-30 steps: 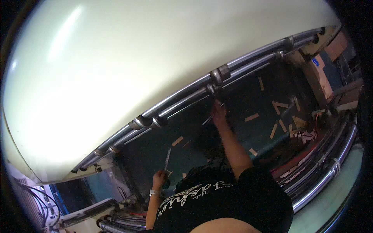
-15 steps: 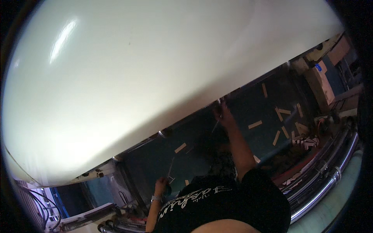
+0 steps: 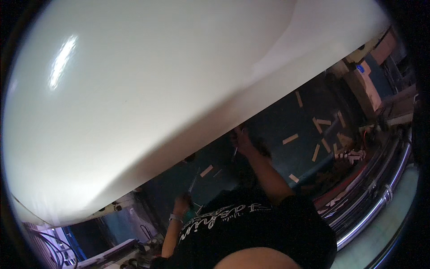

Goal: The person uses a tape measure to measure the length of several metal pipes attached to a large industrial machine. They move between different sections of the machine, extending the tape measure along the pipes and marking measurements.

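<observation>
A broad, glossy white sheet (image 3: 148,103) fills the upper left, its near edge running diagonally. Just below the middle of that edge is my right hand (image 3: 242,140), its dim fingers curled. A thin shiny piece (image 3: 234,154) shows beside them; I cannot make out what it is. My left hand (image 3: 181,205), with a band at the wrist, is lower left, closed and blurred by motion. Next to it are a greenish thing (image 3: 190,213), partly hidden, and a thin pale strip (image 3: 193,183). What the left fingers hold is unclear.
Several tan strips (image 3: 290,139) lie on the dark green surface (image 3: 273,121) below the sheet. Shiny metal bars (image 3: 371,215) and a pale roller (image 3: 380,233) run along the right. Cardboard (image 3: 366,92) stands far right; black cables (image 3: 56,242) hang lower left.
My right hand has moved left and nearer to me. The sheet's near edge has come lower, covering metal fittings that showed along it. My left hand has shifted slightly left and away.
</observation>
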Tool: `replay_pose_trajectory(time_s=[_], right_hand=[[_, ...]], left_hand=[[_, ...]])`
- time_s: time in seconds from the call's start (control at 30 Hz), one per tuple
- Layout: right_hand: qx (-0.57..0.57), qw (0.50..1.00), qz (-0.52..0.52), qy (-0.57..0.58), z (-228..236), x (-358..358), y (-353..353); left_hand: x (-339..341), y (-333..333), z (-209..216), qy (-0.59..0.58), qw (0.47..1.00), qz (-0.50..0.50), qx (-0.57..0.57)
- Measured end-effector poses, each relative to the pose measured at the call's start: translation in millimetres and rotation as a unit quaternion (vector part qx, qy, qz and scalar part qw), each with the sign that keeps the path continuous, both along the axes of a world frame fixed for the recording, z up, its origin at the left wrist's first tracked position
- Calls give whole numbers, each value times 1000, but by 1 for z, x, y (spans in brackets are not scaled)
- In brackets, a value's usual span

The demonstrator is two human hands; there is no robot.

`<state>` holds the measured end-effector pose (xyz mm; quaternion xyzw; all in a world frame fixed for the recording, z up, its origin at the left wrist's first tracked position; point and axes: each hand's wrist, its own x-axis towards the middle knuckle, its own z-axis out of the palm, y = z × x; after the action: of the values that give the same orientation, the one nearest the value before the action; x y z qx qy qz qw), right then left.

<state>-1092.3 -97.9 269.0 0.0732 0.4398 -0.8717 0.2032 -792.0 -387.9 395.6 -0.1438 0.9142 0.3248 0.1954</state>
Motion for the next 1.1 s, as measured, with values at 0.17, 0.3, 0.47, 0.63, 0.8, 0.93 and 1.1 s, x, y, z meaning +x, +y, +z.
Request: replay_pose_trajectory(time_s=[0.17,0.3,0.47,0.63,0.8,0.93,1.1], right_hand=[[-19,990,49,-130,54,10,9],[103,980,77,-150,78,11,18],[151,973,94,-148,123,48,34],[308,923,69,221,135,53,40],[379,880,81,274,132,26,41],[320,892,13,318,112,10,36],[482,812,-72,320,100,-6,38]], left_hand=[[-45,62,71,-46,996,76,17],[-63,62,66,60,968,-181,-162],[-101,60,40,229,924,-268,-150],[-144,84,50,135,974,-172,-65],[-160,86,57,138,982,-121,50],[-175,90,71,64,988,-87,113],[-165,58,58,147,979,-102,99]])
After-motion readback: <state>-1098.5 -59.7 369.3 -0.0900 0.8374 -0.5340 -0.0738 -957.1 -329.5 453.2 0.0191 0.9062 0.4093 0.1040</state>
